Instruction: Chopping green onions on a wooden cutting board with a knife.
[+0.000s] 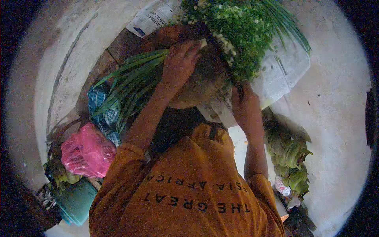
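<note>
My left hand (182, 63) is closed around a bunch of scallions (133, 72); their pale cut ends show past my fingers and the long green leaves trail to the left. Under them lies a round wooden chopping board (192, 93). My right hand (247, 103) grips a knife, with its handle mostly hidden; the dark blade (219, 50) slants up and left between the bunch and the cut pieces. Beyond the blade, a large heap of chopped scallions (242, 38) rests on paper sheets (275, 78).
More long scallion leaves (291, 29) lie at the upper right. A printed newspaper sheet (157, 16) extends beyond the board. To the left are a blue checked cloth (102, 99), a pink plastic bag (88, 151) and a teal flat object (77, 201). Folded greenish leaves (287, 148) are stacked at right.
</note>
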A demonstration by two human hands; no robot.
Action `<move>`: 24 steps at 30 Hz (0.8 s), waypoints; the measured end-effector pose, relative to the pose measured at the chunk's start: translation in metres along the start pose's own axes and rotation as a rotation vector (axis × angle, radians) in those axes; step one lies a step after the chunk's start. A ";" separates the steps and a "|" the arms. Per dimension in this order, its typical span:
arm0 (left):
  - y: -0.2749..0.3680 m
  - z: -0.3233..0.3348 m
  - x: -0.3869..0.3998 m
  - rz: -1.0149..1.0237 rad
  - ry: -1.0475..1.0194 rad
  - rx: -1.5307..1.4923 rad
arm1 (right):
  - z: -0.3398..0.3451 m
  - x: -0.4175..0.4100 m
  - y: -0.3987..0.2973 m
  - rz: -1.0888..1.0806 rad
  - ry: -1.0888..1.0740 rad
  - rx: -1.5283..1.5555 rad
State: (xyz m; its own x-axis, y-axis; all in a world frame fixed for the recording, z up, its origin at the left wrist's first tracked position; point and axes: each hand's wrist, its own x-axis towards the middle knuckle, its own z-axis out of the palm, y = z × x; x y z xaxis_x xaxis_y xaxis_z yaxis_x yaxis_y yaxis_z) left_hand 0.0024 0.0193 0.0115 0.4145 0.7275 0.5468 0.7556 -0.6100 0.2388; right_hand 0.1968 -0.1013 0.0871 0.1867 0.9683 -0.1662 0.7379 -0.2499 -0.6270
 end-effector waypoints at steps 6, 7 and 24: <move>0.012 -0.021 0.005 0.032 -0.046 0.057 | -0.002 0.000 -0.001 -0.043 0.032 -0.019; 0.008 -0.017 0.002 0.031 -0.045 0.061 | -0.001 0.000 -0.001 -0.027 0.013 -0.027; -0.001 -0.020 -0.009 0.023 -0.195 -0.157 | 0.032 -0.007 -0.017 0.108 -0.189 -0.203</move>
State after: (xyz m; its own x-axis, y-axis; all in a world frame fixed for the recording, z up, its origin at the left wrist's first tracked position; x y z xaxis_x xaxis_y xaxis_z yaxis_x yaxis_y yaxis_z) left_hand -0.0122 0.0075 0.0221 0.5324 0.7502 0.3922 0.6629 -0.6576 0.3581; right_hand 0.1625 -0.1037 0.0744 0.1606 0.9132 -0.3745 0.8385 -0.3264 -0.4364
